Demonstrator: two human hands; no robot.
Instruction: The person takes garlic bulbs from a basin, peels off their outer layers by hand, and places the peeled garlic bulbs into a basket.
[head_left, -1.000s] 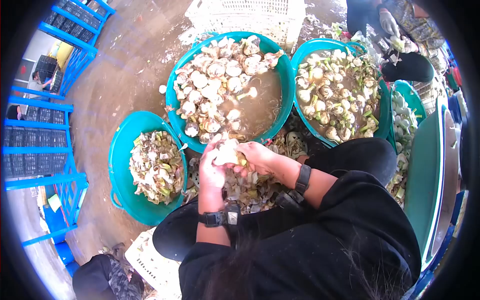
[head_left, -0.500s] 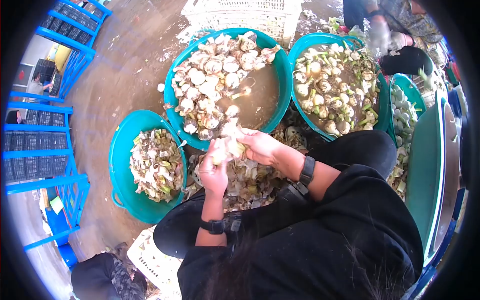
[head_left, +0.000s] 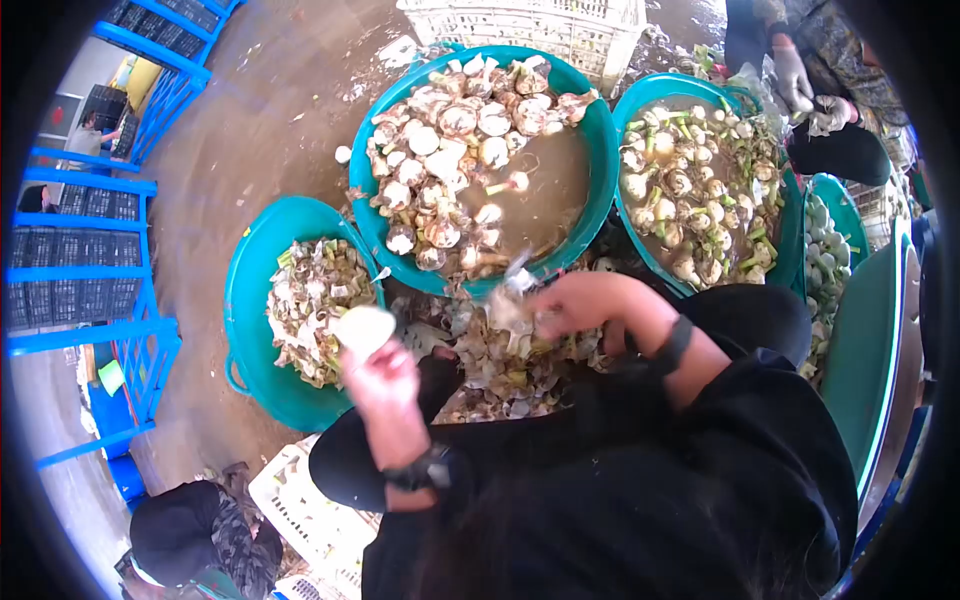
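Observation:
My left hand is closed around a peeled white garlic bulb, held over the edge of the left green tub of loose skins. Motion smears my right hand, above a heap of peeled-off skins between my knees. Pale papery skin shows at its fingers; whether they grip it I cannot tell. In front of me, a large green tub holds unpeeled garlic bulbs and murky water.
To the right, another green tub contains bulbs with green stems in brown water. A gloved co-worker's hand is beyond it. White crates stand at the back, and one white crate is beside my left leg. Blue racks line the left.
My hands have separated. The left has moved left and down with the peeled garlic bulb; the right has moved right, away from it. The view has shifted slightly.

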